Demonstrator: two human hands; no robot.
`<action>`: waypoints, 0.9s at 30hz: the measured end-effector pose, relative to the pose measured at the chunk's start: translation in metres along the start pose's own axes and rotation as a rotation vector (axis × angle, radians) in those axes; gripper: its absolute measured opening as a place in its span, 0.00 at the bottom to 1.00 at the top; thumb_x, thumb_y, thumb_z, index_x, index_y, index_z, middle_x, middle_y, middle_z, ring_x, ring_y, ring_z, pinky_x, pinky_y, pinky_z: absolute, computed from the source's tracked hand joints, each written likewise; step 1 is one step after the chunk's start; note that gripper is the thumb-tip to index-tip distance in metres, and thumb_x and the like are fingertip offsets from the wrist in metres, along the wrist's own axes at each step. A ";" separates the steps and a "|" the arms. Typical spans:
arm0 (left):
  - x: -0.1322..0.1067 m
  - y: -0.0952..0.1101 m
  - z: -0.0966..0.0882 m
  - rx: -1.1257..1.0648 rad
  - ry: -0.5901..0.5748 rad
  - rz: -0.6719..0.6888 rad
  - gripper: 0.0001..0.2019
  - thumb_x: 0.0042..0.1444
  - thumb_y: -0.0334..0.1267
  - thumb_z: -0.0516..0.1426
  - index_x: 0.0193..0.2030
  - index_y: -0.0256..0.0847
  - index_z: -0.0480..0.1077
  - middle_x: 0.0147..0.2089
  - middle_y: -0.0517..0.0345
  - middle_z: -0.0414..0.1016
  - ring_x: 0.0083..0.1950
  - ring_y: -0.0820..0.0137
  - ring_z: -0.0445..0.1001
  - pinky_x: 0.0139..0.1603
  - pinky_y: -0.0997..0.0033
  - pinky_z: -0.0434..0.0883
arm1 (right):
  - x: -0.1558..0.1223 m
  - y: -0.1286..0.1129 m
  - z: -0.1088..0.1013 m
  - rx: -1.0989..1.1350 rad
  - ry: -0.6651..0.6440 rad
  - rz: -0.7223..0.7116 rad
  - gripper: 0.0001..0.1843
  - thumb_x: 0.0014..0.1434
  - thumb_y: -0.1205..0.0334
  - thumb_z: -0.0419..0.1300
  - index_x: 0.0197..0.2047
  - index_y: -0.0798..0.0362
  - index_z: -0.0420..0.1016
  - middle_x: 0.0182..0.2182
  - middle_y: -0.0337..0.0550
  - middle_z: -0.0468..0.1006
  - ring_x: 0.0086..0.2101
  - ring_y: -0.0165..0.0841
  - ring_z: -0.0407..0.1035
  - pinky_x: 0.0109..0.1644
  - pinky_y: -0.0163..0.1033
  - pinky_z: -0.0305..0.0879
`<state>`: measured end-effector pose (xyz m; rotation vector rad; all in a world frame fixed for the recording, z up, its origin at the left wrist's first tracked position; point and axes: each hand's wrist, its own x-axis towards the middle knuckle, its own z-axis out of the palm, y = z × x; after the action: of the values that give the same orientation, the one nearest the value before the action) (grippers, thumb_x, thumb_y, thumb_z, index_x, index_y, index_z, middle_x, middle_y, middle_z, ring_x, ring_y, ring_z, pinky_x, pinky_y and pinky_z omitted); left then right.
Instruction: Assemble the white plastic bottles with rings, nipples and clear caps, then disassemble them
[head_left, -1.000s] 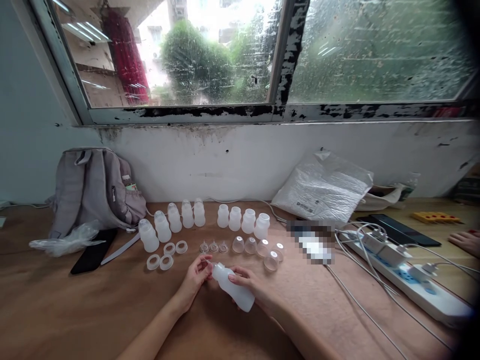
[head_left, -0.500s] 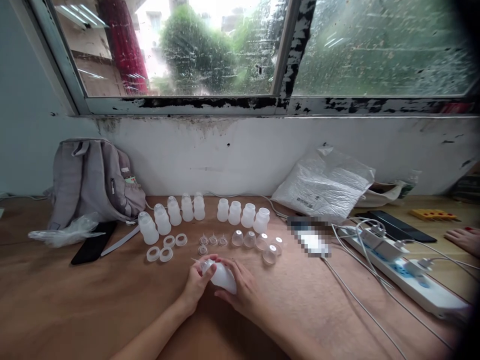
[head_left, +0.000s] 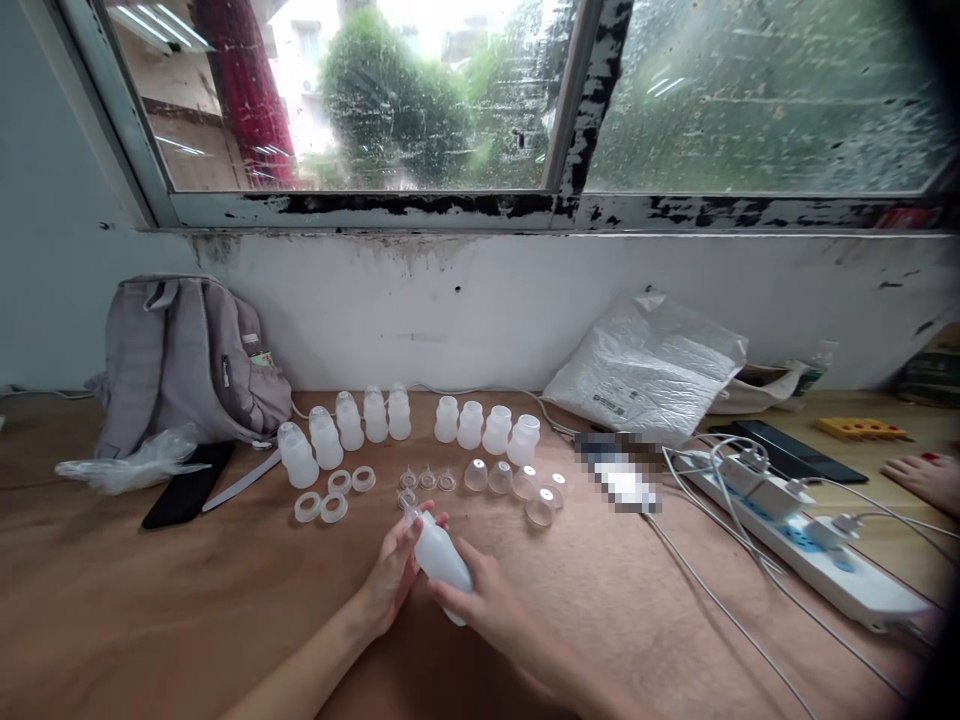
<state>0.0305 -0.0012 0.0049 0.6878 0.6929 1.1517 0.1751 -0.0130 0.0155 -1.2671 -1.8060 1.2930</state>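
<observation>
A translucent white baby bottle (head_left: 441, 557) lies tilted between my two hands. My left hand (head_left: 395, 565) is closed round its neck end, where a clear nipple (head_left: 411, 514) sticks out. Fingers of my right hand (head_left: 484, 590) wrap the bottle's body near the base. Just beyond my hands lie several loose nipples (head_left: 427, 478). To their left are several ring collars (head_left: 334, 508), and to their right several clear domed caps (head_left: 500, 478). Behind stand a group of capped bottles (head_left: 325, 440) and a row of open bottles (head_left: 471, 428).
A grey backpack (head_left: 176, 360), a plastic bag (head_left: 135, 460) and a black phone (head_left: 187, 490) are at the left. On the right are a silver pouch (head_left: 649, 370), a power strip (head_left: 862, 590) with cables, a dark tablet (head_left: 799, 455) and another person's hand (head_left: 926, 480).
The bottle has turned more upright in view, showing more of its body. My right hand has slid down toward its base, and my left fingers have shifted round the neck.
</observation>
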 end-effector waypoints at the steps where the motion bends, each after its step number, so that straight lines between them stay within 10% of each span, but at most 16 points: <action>1: 0.000 -0.001 0.000 -0.020 -0.027 -0.021 0.28 0.47 0.52 0.56 0.53 0.40 0.62 0.51 0.45 0.68 0.54 0.58 0.64 0.53 0.59 0.62 | -0.002 0.000 0.002 -0.172 0.083 -0.094 0.16 0.46 0.57 0.56 0.38 0.55 0.65 0.32 0.44 0.71 0.30 0.34 0.65 0.31 0.36 0.59; 6: -0.001 -0.010 0.000 -0.062 0.025 -0.043 0.23 0.48 0.49 0.56 0.47 0.35 0.68 0.50 0.44 0.69 0.53 0.57 0.65 0.54 0.59 0.61 | -0.007 -0.002 0.006 -0.460 0.115 -0.213 0.15 0.46 0.62 0.56 0.39 0.55 0.65 0.33 0.45 0.72 0.31 0.35 0.66 0.32 0.37 0.58; 15: -0.001 -0.008 -0.004 -0.103 -0.028 -0.088 0.13 0.49 0.37 0.54 0.42 0.37 0.71 0.50 0.49 0.70 0.56 0.58 0.62 0.56 0.60 0.60 | -0.004 -0.007 0.002 0.284 -0.119 0.046 0.14 0.44 0.58 0.59 0.33 0.59 0.68 0.23 0.37 0.67 0.23 0.26 0.60 0.24 0.30 0.54; 21: 0.000 -0.007 -0.011 -0.019 -0.073 -0.101 0.14 0.49 0.40 0.53 0.42 0.38 0.70 0.53 0.50 0.67 0.58 0.56 0.58 0.56 0.59 0.59 | -0.003 -0.005 0.008 0.536 -0.055 0.403 0.23 0.40 0.57 0.58 0.40 0.59 0.62 0.21 0.38 0.68 0.20 0.28 0.63 0.17 0.29 0.47; 27: 0.006 0.000 -0.010 0.053 -0.108 -0.059 0.19 0.50 0.49 0.54 0.43 0.38 0.71 0.53 0.48 0.66 0.60 0.56 0.56 0.57 0.60 0.56 | -0.004 -0.009 0.006 0.580 -0.176 0.354 0.22 0.44 0.52 0.58 0.40 0.56 0.64 0.21 0.38 0.68 0.21 0.26 0.62 0.18 0.28 0.48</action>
<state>0.0238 0.0060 -0.0017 0.7640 0.6497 1.0370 0.1676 -0.0195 0.0221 -1.1876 -1.1910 1.9950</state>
